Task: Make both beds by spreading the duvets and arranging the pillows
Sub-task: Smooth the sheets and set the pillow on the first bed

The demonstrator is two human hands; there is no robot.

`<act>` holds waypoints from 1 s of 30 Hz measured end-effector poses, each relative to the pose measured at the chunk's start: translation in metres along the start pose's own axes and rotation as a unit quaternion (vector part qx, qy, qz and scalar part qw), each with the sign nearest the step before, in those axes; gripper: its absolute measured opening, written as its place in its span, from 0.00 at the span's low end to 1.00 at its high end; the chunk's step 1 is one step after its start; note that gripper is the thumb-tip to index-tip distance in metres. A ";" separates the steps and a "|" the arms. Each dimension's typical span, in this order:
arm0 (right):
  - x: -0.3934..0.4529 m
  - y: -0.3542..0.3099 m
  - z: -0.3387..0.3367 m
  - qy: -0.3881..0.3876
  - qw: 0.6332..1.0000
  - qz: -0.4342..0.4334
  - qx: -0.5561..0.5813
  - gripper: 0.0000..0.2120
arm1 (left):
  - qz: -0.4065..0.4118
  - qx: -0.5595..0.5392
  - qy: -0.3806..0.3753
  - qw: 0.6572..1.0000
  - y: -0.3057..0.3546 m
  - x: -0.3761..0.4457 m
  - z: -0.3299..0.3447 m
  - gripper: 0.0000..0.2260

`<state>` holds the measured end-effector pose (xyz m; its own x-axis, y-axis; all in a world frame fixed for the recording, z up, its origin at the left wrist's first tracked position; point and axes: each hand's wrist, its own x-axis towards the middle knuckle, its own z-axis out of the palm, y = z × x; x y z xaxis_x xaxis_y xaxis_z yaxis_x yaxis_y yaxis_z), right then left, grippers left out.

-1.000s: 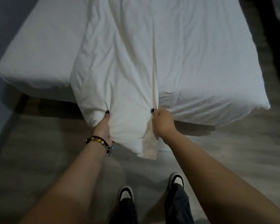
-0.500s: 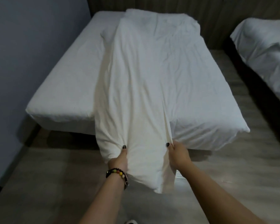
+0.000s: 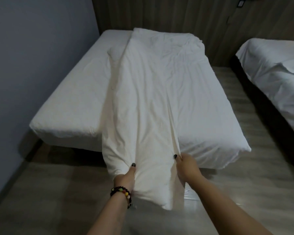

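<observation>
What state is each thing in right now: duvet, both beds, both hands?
duvet: folded lengthwise, not spread, end hanging over the foot
near bed: sheeted, left side uncovered
second bed: white bedding rumpled
left hand: grips the duvet's end
right hand: pinches a duvet edge
bracelet: on left wrist

Both arms are stretched forward and down. The left hand [image 3: 125, 179] is curled round the duvet [image 3: 151, 107], thumb on top, with a bead bracelet [image 3: 121, 194] worn at its wrist. The right hand [image 3: 187, 167] pinches a fold.
</observation>
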<state>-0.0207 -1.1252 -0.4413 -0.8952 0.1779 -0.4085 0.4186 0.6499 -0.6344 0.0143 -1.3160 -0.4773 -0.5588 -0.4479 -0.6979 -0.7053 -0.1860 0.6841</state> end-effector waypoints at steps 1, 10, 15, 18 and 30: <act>0.002 -0.004 -0.011 0.007 1.000 -0.014 -0.009 0.12 | 0.002 0.008 0.000 1.000 0.004 -0.004 0.005 0.28; 0.010 0.013 -0.028 0.007 0.998 -0.018 -0.051 0.14 | -0.047 0.017 -0.038 0.998 -0.022 0.006 0.023 0.20; 0.013 0.038 -0.013 -0.014 0.997 0.033 -0.065 0.08 | -0.068 0.095 -0.057 0.992 -0.051 0.015 0.019 0.16; 0.006 0.044 -0.014 -0.048 0.994 0.024 -0.092 0.17 | 0.000 0.201 -0.057 0.978 -0.044 0.007 0.017 0.25; -0.022 0.015 -0.042 -0.136 0.963 -0.087 -0.214 0.25 | 0.276 0.435 -0.155 0.843 0.039 -0.022 0.001 0.32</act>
<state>-0.0011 -1.0884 -0.4139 -0.8483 -0.1230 -0.5150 0.1130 0.9082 -0.4030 -0.0008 -1.3126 -0.4353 -0.8986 0.0187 -0.4385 -0.2783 0.7482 0.6023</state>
